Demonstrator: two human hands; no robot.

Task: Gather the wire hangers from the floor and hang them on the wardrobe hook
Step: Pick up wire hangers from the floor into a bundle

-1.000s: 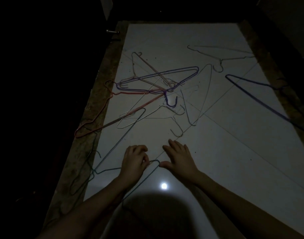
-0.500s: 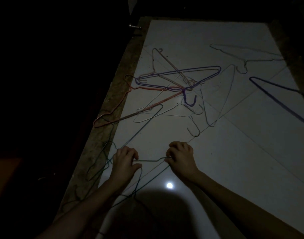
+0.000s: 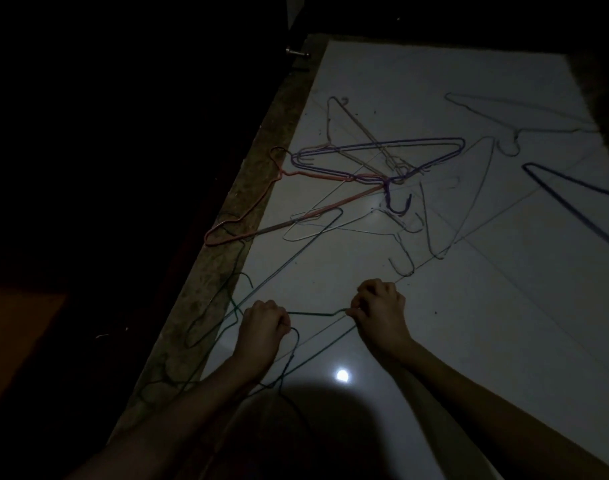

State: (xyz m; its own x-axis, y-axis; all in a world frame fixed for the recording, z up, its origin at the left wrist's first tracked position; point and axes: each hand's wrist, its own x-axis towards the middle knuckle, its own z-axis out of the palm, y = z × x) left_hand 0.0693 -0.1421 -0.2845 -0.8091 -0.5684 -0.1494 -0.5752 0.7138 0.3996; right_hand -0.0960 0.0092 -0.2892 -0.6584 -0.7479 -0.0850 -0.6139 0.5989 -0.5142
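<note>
Drawn further apart since a second ago: left hand and right hand, with a straight run of the green hanger stretched between them just above the floor. Both fists now clenched on that thin green wire, where the right lay flat before.

At far left, on the speckled floor border, loops of dark green wire trailing from the held hanger; cannot tell whether one hanger or two. Next, a pink hanger, lying half on the border, half on the white tile. Over its right end, a purple hanger, hook curled downward. Beneath and around these, a tangle of pale grey hangers, perhaps three or four, too overlapped for a sure count. Further right, apart from the pile, one pale hanger and one dark blue hanger, cut by the frame edge.

No readable writing or labels anywhere.
</note>
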